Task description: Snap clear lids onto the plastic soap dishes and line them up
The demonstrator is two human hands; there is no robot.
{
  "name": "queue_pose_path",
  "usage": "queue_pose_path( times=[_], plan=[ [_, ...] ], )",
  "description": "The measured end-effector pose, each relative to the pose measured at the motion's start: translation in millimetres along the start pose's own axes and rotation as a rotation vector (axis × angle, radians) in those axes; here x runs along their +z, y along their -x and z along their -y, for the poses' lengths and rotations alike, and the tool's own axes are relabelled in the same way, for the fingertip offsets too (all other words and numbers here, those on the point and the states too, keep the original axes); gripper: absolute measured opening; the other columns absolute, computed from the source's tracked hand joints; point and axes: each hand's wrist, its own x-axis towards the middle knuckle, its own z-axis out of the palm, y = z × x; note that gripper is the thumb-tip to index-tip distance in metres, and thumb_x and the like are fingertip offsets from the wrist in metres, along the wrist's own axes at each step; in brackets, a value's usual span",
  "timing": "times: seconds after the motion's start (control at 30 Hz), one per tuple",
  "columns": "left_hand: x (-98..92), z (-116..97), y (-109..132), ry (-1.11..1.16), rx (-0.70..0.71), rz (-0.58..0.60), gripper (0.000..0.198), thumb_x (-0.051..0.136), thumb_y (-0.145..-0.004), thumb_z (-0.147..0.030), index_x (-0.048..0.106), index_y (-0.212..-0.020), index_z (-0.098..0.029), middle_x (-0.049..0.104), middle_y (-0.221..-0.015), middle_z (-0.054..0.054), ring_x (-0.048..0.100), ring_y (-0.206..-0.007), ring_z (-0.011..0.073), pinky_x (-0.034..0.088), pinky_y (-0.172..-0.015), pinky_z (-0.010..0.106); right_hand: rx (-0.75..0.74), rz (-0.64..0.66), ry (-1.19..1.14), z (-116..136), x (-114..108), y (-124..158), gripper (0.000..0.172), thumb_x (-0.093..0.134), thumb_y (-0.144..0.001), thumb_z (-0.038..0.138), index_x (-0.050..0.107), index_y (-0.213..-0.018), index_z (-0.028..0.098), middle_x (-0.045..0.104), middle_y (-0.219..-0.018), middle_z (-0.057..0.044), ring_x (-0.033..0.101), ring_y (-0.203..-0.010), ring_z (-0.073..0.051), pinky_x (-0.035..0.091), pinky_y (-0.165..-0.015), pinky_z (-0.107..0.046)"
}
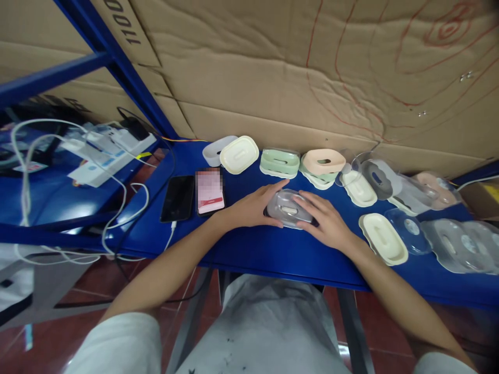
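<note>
One left hand [255, 208] and one right hand [328, 222] snug around a rounded, glossy, clear-topped box [284, 201]

We find the central lid [286, 198] clear, smooth, glossy plastic; the foremost cream dish [384, 239] smooth plastic, nearer matt. We record a glossy, metal-looking blue table [249, 252], matt creased cardboard [241, 67] and a soft cloth shirt [265, 324].

Blue table [249, 255]: dark phone [178, 199], lit phone [209, 190] left; pastel dishes [279, 162] along back
</note>
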Motion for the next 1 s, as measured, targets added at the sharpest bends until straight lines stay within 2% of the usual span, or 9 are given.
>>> queue_pose_path(
  times=[0.13,0.27,0.43,0.53,0.6,0.7,0.87,0.93,1.0],
  plan=[
    [3.5,0,0,0.014,0.024,0.008,0.128,0.09,-0.075,-0.066,0.014,-0.173,-0.032,0.031,-0.176,0.014,0.034,-0.16,0.038,0.032,-0.129,0.053,-0.105,-0.038,0.142,10,14,-5,0.064,0.052,-0.107,0.055,0.043,-0.164,0.027,0.045,-0.168,-0.014,0.042,-0.155,-0.037,0.046,-0.117,-0.058],
    [4.0,2,1,-0.007,0.076,0.018,0.124,0.088,-0.078,-0.065,0.016,-0.173,-0.032,0.036,-0.173,0.015,0.037,-0.159,0.0387,0.034,-0.128,0.055,-0.109,-0.018,0.199,16,13,-6,0.066,0.056,-0.105,0.055,0.043,-0.164,0.029,0.048,-0.166,-0.015,0.041,-0.154,-0.039,0.045,-0.116,-0.06],
    [1.7,4,2,0.002,0.087,0.033,0.123,0.092,-0.078,-0.057,0.017,-0.172,-0.036,0.038,-0.172,0.015,0.039,-0.157,0.0393,0.035,-0.127,0.058,-0.089,0.043,0.094,16,12,-7,0.075,0.062,-0.102,0.055,0.036,-0.168,0.031,0.038,-0.171,-0.014,0.034,-0.158,-0.04,0.046,-0.118,-0.063],
    [-0.9,4,2,0.044,0.09,0.041,0.124,0.092,-0.077,-0.056,0.016,-0.172,-0.036,0.033,-0.174,0.014,0.037,-0.159,0.0385,0.036,-0.127,0.056,-0.085,0.034,0.032,13,7,-7,0.074,0.067,-0.1,0.052,0.039,-0.166,0.033,0.042,-0.169,-0.013,0.039,-0.154,-0.038,0.045,-0.12,-0.062],
    [-2.5,4,3,0.088,0.075,0.048,0.124,0.092,-0.077,-0.056,0.015,-0.172,-0.036,0.031,-0.175,0.015,0.043,-0.155,0.0375,0.04,-0.125,0.054,-0.071,-0.009,0.015,12,-5,-1,0.074,0.069,-0.099,0.052,0.041,-0.165,0.034,0.045,-0.166,-0.012,0.044,-0.151,-0.037,0.044,-0.121,-0.06],
    [-3.9,3,3,0.123,0.026,0.059,0.118,0.089,-0.082,-0.054,0.014,-0.172,-0.039,0.034,-0.172,0.016,0.058,-0.141,0.0345,0.049,-0.118,0.052,0.06,-0.159,0.034,5,-35,29,0.072,0.07,-0.098,0.052,0.044,-0.163,0.034,0.047,-0.165,-0.011,0.048,-0.15,-0.035,0.042,-0.124,-0.058],
    [-3.5,2,3,0.069,0.017,0.1,0.096,0.078,-0.094,-0.051,0.021,-0.171,-0.039,0.048,-0.162,0.012,0.061,-0.137,0.0302,0.049,-0.117,0.05,0.505,-0.569,0.218,-41,-79,130,0.074,0.072,-0.091,0.062,0.058,-0.154,0.025,0.061,-0.152,-0.016,0.058,-0.141,-0.036,0.045,-0.121,-0.054],
    [-3.1,1,3,0.025,0.018,0.104,0.089,0.074,-0.097,-0.05,0.025,-0.17,-0.038,0.052,-0.158,0.011,0.059,-0.138,0.0294,0.047,-0.119,0.049,0.618,-0.629,0.269,-64,-84,167,0.077,0.072,-0.088,0.066,0.061,-0.151,0.023,0.065,-0.146,-0.018,0.061,-0.137,-0.037,0.047,-0.118,-0.052],
    [-2.8,1,2,-0.015,0.004,0.101,0.085,0.072,-0.098,-0.05,0.028,-0.169,-0.036,0.055,-0.155,0.011,0.059,-0.139,0.0293,0.046,-0.12,0.049,0.68,-0.613,0.265,-80,-84,189,0.077,0.072,-0.087,0.068,0.064,-0.148,0.023,0.065,-0.145,-0.018,0.062,-0.137,-0.036,0.047,-0.118,-0.051]
  ],
)
